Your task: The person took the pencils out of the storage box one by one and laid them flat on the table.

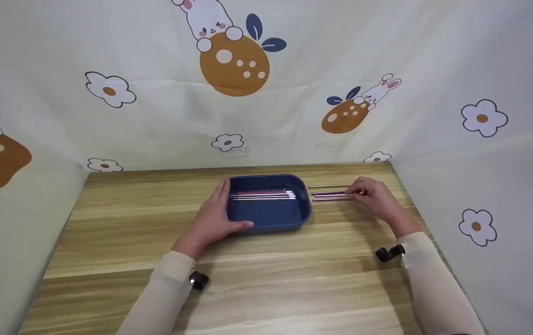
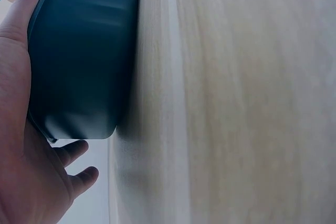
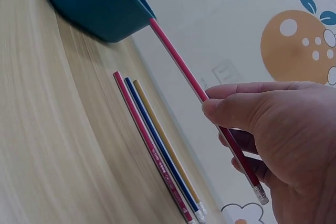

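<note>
A dark blue rectangular bin [image 1: 271,229] sits on the wooden table, with several pencils [image 1: 264,197] lying lengthwise inside it. My left hand [image 1: 210,218] holds the bin's left end, thumb along the near rim and fingers at the left wall. Between thumb and fingertips, my right hand [image 3: 294,135] pinches a red pencil [image 3: 178,64] close to its eraser half. That pencil's far tip appears near the bin's edge. Below it on the table lie a dark pink pencil [image 3: 152,148], a blue pencil [image 3: 160,140] and a gold pencil [image 3: 167,139], side by side to the right of the bin.
Patterned cloth [image 1: 154,125] with rabbits and flowers hangs behind the table and on both sides. A small black device [image 1: 199,280] is worn at the left wrist, another black device [image 1: 389,253] at the right. Bare wood [image 1: 294,279] extends in front of the bin.
</note>
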Motion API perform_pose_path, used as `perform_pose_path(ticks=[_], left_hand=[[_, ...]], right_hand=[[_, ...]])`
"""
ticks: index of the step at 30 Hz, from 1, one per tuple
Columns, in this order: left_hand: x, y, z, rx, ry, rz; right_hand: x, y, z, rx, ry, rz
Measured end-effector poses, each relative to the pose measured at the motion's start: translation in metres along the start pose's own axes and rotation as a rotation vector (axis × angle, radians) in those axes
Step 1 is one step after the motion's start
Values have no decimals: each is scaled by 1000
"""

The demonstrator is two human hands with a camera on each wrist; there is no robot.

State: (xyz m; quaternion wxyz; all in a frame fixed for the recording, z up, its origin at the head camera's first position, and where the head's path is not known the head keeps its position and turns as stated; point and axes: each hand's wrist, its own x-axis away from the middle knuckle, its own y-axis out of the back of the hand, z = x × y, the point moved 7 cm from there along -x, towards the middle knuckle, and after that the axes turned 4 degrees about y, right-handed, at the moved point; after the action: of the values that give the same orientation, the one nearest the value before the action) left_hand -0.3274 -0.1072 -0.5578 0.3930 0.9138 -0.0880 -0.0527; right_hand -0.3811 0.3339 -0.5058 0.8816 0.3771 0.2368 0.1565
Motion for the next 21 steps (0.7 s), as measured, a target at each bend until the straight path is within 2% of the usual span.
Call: perform_pose_path(ticks=[12,21], left_hand=[[0,1,0,-1,1,-3],[-1,0,0,-10,1,1]], right_hand=[[6,-14,-17,7,-5,-33],[10,-22,-27,-24,-92,28]])
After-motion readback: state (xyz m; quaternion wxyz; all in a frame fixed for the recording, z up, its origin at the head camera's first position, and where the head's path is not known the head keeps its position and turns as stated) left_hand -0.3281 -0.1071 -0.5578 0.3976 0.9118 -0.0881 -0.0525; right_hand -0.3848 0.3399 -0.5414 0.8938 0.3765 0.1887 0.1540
